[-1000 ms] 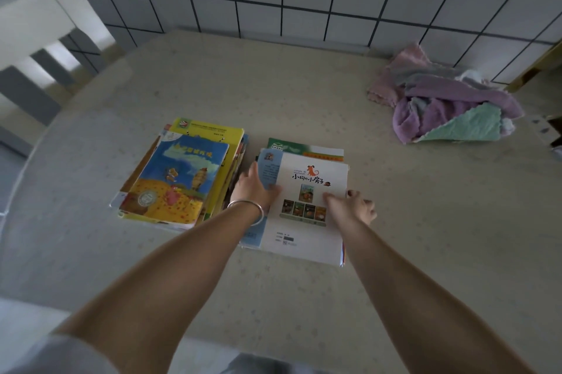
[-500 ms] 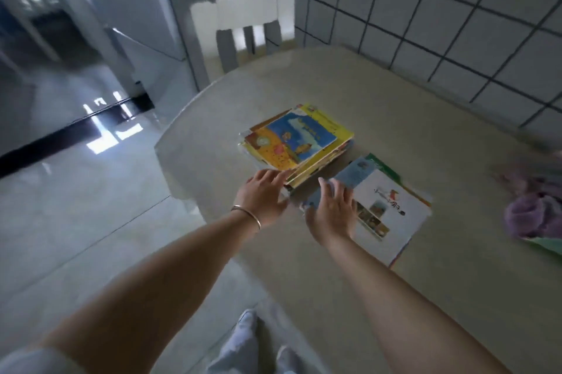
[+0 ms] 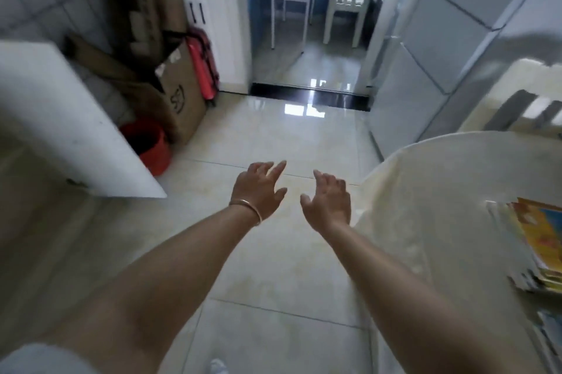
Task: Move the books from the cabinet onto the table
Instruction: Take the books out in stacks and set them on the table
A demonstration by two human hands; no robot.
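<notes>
Both arms reach forward over the pale tiled floor (image 3: pixel 273 252), and neither hand holds or touches anything. The left hand (image 3: pixel 258 188), with a thin bangle (image 3: pixel 248 206) at its wrist, is spread wide, its fingers (image 3: pixel 276 168) straight and fanned apart, the thumb standing off to the side. The right hand (image 3: pixel 330 202) is just beside it, apart from it, with the fingers loosely extended and slightly bent and the thumb out. The books (image 3: pixel 538 246) lie in a stack on the round, pale table (image 3: pixel 441 197) at the right edge of the view, well apart from both hands; the edge of another book shows lower on the table, blurred. At the left stands a white cabinet panel (image 3: pixel 60 118), and behind it leaning cardboard boxes (image 3: pixel 179 91), a red bucket (image 3: pixel 149 142) and a red folded item (image 3: pixel 202 63). A white chair (image 3: pixel 523 97) stands behind the table, and ahead a doorway opens onto another room.
</notes>
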